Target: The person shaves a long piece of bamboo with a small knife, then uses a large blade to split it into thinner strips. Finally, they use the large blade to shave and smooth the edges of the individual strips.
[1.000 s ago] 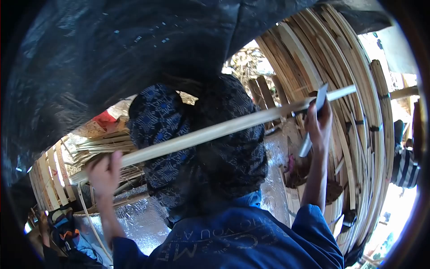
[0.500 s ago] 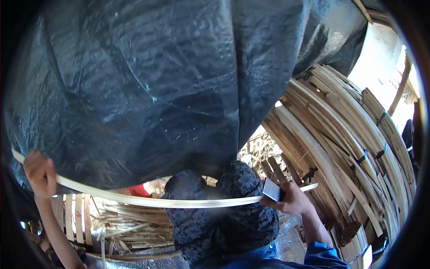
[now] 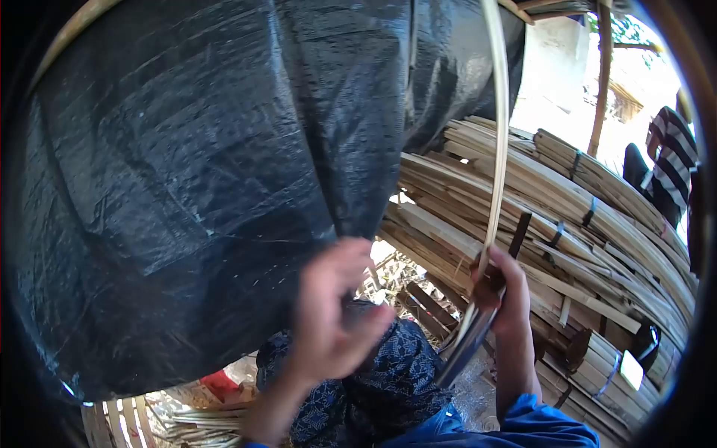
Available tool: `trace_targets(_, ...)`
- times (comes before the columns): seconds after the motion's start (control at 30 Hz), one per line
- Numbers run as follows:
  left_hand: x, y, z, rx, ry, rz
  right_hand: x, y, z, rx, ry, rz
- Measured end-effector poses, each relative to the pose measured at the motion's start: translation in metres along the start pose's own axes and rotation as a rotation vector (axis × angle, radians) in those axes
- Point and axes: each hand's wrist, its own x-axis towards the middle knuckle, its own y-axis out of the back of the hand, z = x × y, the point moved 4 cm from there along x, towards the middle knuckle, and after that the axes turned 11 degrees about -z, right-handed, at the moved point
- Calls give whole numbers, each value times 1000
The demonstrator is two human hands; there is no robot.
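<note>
My right hand [image 3: 502,287] is closed around a long pale strip [image 3: 499,149] and a tool with a dark handle and a wide metal blade [image 3: 469,347]. The strip rises nearly upright from the hand to the top edge of the view, and the blade points down toward my knees. My left hand [image 3: 336,310] is raised over my lap, blurred by motion, with its fingers apart and nothing in it. Dark patterned cloth [image 3: 396,373] covers my legs below both hands.
A black plastic sheet [image 3: 172,187] hangs in front and to the left. Tied bundles of wooden strips [image 3: 582,216] are stacked at the right. A person in a striped top [image 3: 672,160] is at the far right. Loose strips [image 3: 202,425] lie at the lower left.
My left hand has let go of the strip and moved right, over my lap. The strip has swung from level to nearly upright in my right hand. The view has turned right.
</note>
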Motion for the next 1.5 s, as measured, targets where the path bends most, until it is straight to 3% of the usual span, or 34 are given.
trace_targets(0.1,-26,-90,-66,-90,447,-288,19,-1,-21,148,107,83)
trace_targets(0.13,-30,-111,-74,-68,392,-368,23,-1,-23,165,112,81)
trace_targets(0.17,-42,-129,-92,-200,358,-314,26,-3,-24,179,115,77)
trace_targets(0.23,-38,-123,-90,-103,367,-284,30,-6,-25,134,109,52)
trace_targets(0.27,-32,-119,-92,-264,458,-302,31,-8,-25,145,104,73)
trace_targets(0.3,-38,-120,-115,-176,302,-366,33,-11,-25,159,96,94)
trace_targets(0.37,-35,-116,-120,-803,606,-453,39,-12,-21,223,56,-9)
trace_targets(0.4,-34,-109,-115,-580,524,-518,41,-13,-21,253,65,-35)
trace_targets(0.5,-39,-96,-113,-420,387,-425,42,-33,-19,321,61,-5)
trace_targets(0.63,-31,-77,-97,-171,455,-207,44,-51,-27,321,58,-189)
trace_targets(0.7,-48,-64,-112,-348,479,-41,45,-55,-29,272,66,-190)
trace_targets(0.83,-100,-19,-79,-160,501,3,34,-45,-16,-106,46,-170)
trace_targets(0.93,-173,6,-50,-91,749,61,13,-3,35,-175,-108,-80)
trace_targets(1.0,-218,8,-34,4,1032,149,-7,36,78,-263,-286,25)
trace_targets(1.1,-274,4,-38,100,1330,48,-46,83,134,-292,-563,74)
trace_targets(1.23,-280,-30,-60,64,1297,-32,-82,100,170,-380,-780,167)
trace_targets(1.4,-273,-41,-72,-39,1439,-138,-104,85,192,-120,-850,113)
trace_targets(1.43,-271,-41,-73,-39,1502,-154,-112,84,203,186,-758,56)
trace_targets(1.5,-268,-41,-75,41,1453,-178,-118,85,206,163,-692,-21)
